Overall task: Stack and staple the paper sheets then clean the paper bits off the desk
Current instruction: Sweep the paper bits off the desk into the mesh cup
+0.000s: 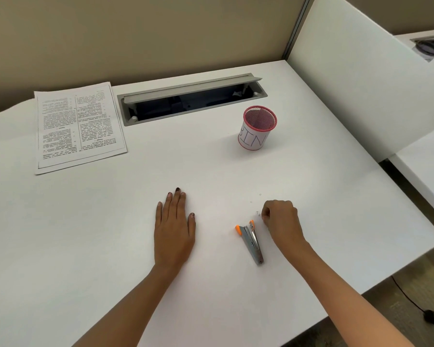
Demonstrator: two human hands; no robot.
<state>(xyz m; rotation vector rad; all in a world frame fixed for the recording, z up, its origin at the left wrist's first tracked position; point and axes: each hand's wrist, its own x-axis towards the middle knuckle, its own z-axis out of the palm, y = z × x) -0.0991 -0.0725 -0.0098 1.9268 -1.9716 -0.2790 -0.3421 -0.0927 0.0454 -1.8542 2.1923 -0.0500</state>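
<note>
White surface (110,234) fills most of the view, bounded by a beige partition wall (110,33) at the back and a white divider panel (361,83) on the right. Set into the surface near the back edge is a long grey cable tray (193,98) with its lid propped open; its inside is dark and what lies within cannot be made out. To the left of the tray lies the stack of printed paper sheets (78,126), flat, its edges nearly squared, well apart from both hands. Right of centre stands a pink mesh cup (257,128), upright, wrapped in a white label lettered "BIN"; the part of its inside that shows is bare mesh, and its bottom is hidden. The left hand (174,226) rests palm-down on the surface, its grip spread flat with fingers extended and holding nothing. The right hand (282,220) is curled knuckles-up near the front right, its grip pressed together at the fingertips around a tiny paper bit (258,213) at the surface; whether the bit is actually lifted cannot be told. Just beside that hand lies the grey stapler (252,240) with orange tips, on its side, not touched. A few more pale paper specks (260,194) dot the surface just beyond the right hand.
</note>
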